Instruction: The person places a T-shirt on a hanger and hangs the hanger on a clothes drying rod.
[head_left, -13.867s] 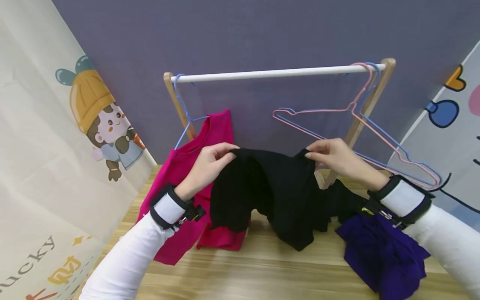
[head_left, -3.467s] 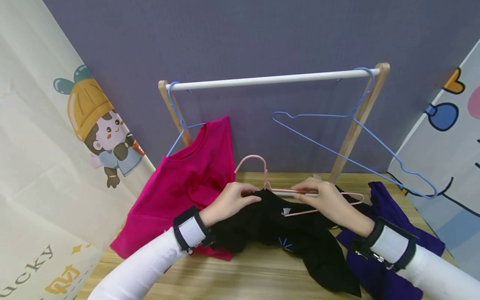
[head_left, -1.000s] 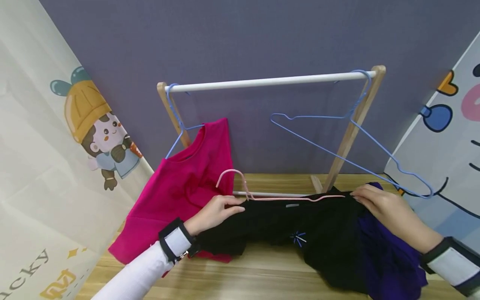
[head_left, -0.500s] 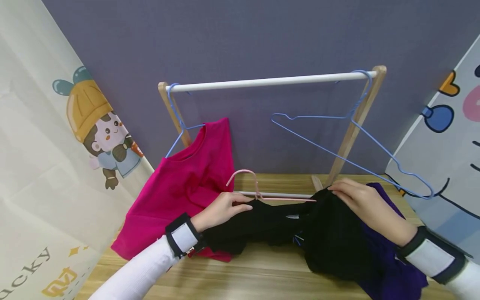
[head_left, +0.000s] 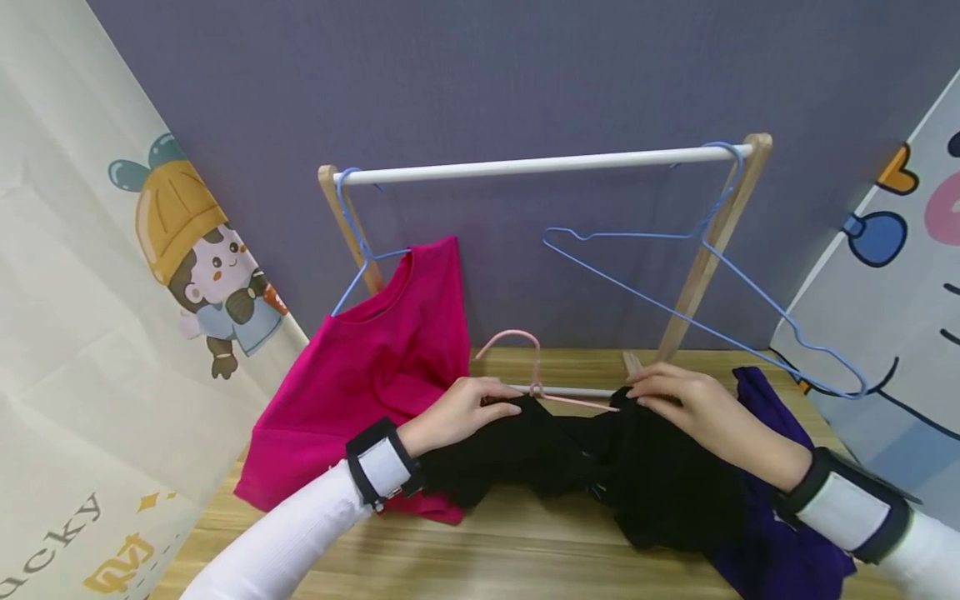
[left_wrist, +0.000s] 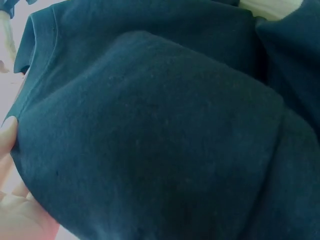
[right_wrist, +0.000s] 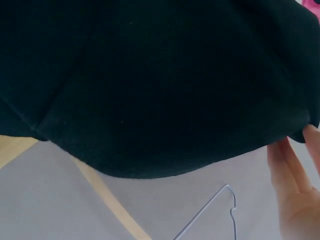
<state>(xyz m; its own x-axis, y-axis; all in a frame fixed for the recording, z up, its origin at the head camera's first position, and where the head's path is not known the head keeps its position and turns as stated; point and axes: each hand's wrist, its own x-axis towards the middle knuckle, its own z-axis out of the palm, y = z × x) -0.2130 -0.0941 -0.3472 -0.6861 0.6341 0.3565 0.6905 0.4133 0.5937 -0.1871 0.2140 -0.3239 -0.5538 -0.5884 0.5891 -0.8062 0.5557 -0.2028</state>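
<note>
A black T-shirt [head_left: 675, 487] hangs bunched between both hands in the head view, low before the rack. Out of its neckline stands the hook of a pink hanger [head_left: 537, 367]; its right arm shows in part, the left arm is hidden by cloth and hand. My left hand [head_left: 461, 412] pinches the shirt by the hanger's neck, thumb in front. At the other side of the neckline, near the hanger's right tip, my right hand [head_left: 705, 412] pinches the cloth. Dark fabric [left_wrist: 150, 125] fills most of the left wrist view, and likewise the right one [right_wrist: 160, 100].
A white rod [head_left: 547, 166] on wooden posts spans the back. A magenta top [head_left: 352, 367] hangs at its left end on a blue hanger [head_left: 352, 225]. Another blue hanger [head_left: 645, 293] hangs bare at the right. Purple cloth [head_left: 795, 542] lies below my right forearm.
The pink hanger, earlier on the rod, is now partly inside the black shirt. Within the last second, my right hand has moved left with the cloth; my left hand and the hook have shifted right.
</note>
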